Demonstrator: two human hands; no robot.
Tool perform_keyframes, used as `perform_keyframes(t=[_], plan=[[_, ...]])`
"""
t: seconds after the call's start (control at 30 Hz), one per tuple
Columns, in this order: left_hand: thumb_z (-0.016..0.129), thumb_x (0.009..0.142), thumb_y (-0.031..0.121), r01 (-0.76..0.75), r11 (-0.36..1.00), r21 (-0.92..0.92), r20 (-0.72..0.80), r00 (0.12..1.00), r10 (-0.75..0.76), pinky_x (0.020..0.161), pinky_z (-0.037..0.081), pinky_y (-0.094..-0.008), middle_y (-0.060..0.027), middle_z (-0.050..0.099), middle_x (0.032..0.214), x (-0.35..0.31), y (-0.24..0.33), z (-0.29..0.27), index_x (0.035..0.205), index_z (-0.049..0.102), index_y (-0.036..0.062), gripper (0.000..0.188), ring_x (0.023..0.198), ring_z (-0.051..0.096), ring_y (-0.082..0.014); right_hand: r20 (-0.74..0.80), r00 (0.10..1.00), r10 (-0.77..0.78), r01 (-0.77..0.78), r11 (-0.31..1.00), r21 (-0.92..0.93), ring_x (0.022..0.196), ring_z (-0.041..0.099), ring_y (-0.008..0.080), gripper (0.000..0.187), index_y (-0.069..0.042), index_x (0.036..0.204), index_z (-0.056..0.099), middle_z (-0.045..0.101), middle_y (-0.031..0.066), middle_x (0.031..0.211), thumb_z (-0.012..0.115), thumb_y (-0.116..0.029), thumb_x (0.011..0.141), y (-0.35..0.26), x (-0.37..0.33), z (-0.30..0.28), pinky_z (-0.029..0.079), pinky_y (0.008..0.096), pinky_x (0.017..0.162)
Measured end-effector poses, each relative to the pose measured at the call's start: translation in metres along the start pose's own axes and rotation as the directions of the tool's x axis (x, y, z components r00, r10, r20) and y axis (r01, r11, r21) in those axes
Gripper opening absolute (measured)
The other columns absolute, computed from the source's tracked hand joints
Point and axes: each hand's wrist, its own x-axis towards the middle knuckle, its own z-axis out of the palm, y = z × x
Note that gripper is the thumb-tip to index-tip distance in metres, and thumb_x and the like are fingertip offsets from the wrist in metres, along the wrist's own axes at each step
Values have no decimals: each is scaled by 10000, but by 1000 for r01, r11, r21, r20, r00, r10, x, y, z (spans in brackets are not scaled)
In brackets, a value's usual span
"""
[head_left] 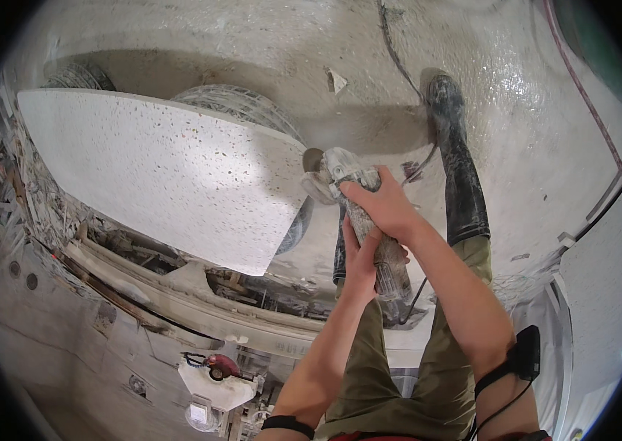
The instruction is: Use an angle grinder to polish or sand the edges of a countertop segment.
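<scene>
Both my hands are wrapped round a dust-caked angle grinder [361, 192]. My right hand [383, 200] grips it near the head, with the thumb across the top. Farther back along the body, my left hand [361, 259] holds it from the left side. The grinder's round disc [312, 160] is at the right end of a white speckled stone slab [171, 169]; whether it touches the edge I cannot tell. The slab lies raised on round tyre-like supports [241, 103], which show past its far edge.
A dark cable [398, 59] trails over the wet, dusty floor [370, 37] past my right boot [458, 162]. A reddish hose [583, 81] runs along the far right. Behind the slab's near side stands a dusty beam [179, 294], and a machine with a red disc [223, 366] is at lower left.
</scene>
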Motion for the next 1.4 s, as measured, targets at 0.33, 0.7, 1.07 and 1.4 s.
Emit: perform_keyframes(t=[0.33,0.7,1.07,1.4], plan=[[612,959,152,101,966,238,-35,995,-95,689,588,-401,-163,573,1154,-21,2,-60,1498,203,172,677,862,671,-256,-99,995,9,33,907,421,892,607,136,542,55,1240,499,626,106,1028,704,-314,900,72,-13,50,512,308,774],[619,944,141,24,911,411,36,998,-43,898,510,-337,-95,493,1324,-22,23,-61,1521,224,81,702,1115,564,-186,-80,992,94,-32,823,567,877,628,164,551,24,1250,496,630,113,1042,692,-353,898,71,-14,58,521,318,772],[630,940,119,-83,846,527,60,996,60,988,444,-316,-102,467,1338,-32,14,-98,1508,206,0,719,1171,505,-165,84,988,127,-147,644,751,709,667,156,498,-8,1221,506,657,83,914,669,-361,909,109,-14,90,555,300,626],[676,905,160,-225,645,730,146,974,174,1100,346,-352,-205,421,1417,-28,26,-96,1472,186,-102,793,1314,425,-257,216,972,91,-228,572,788,718,683,207,517,-31,1033,626,682,80,838,452,-516,989,106,-9,93,589,350,659]])
